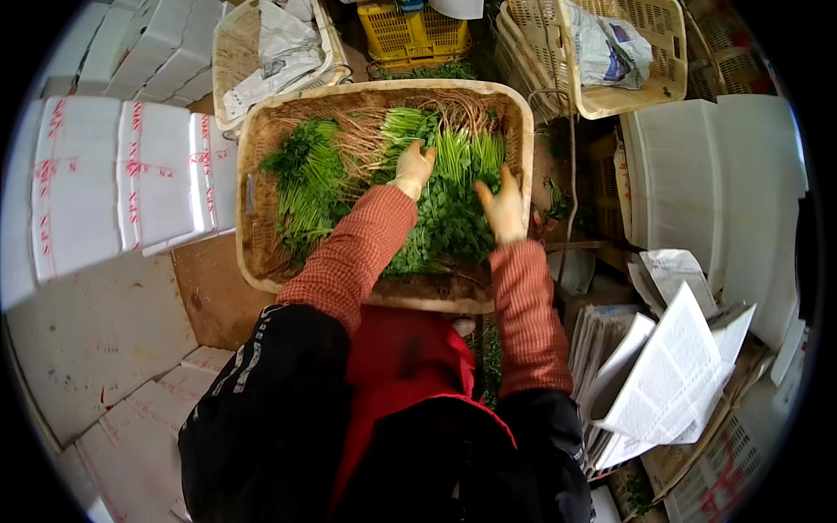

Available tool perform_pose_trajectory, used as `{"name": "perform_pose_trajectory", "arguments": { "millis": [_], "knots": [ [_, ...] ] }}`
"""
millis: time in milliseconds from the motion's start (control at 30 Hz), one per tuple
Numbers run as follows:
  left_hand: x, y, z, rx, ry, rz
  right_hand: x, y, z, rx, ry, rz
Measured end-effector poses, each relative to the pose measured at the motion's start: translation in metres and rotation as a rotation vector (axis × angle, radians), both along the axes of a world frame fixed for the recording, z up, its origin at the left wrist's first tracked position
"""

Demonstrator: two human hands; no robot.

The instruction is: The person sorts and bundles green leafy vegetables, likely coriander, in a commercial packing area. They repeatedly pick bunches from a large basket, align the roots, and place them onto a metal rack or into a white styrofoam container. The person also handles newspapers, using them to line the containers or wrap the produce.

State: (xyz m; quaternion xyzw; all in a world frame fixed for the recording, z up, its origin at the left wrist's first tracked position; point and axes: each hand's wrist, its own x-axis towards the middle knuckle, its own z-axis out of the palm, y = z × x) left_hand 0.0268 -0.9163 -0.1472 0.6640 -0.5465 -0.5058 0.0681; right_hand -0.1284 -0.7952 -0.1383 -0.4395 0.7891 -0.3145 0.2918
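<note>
A plastic crate in front of me holds bundles of leafy green herbs, which look like coriander, with pale stems and brown roots. My left hand, in what looks like a pale glove, touches the stems near the crate's middle, thumb apart from the fingers. At the right side, my right hand has thumb and forefinger spread beside the leaves of the right-hand bundle. That bundle lies between both hands, roots toward the far wall. Another bundle lies along the left, its roots pointing inward.
White foam boxes are stacked at left, and more pale boxes stand at right. A newspaper-lined crate, a yellow crate and a tilted crate sit beyond. Folded newspapers stand near my right elbow. A metal rod rises beside the crate.
</note>
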Motion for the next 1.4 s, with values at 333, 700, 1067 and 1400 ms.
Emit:
{"name": "perform_pose_trajectory", "arguments": {
  "millis": [333,700,1067,1400],
  "knots": [
    [-0.04,-0.072,-0.031,0.025,-0.331,-0.511,-0.035,-0.182,-0.086,0.74,0.04,-0.163],
    [-0.029,-0.051,-0.037,-0.326,-0.444,-0.724,-0.049,-0.154,-0.046,0.503,0.051,0.131],
    [-0.039,-0.023,-0.052,-0.482,0.003,-0.444,-0.03,-0.141,-0.079,0.281,0.157,0.065],
    [-0.002,-0.034,-0.092,-0.067,0.67,0.147,-0.03,-0.13,-0.089,0.12,0.36,-0.136]
  ]
}}
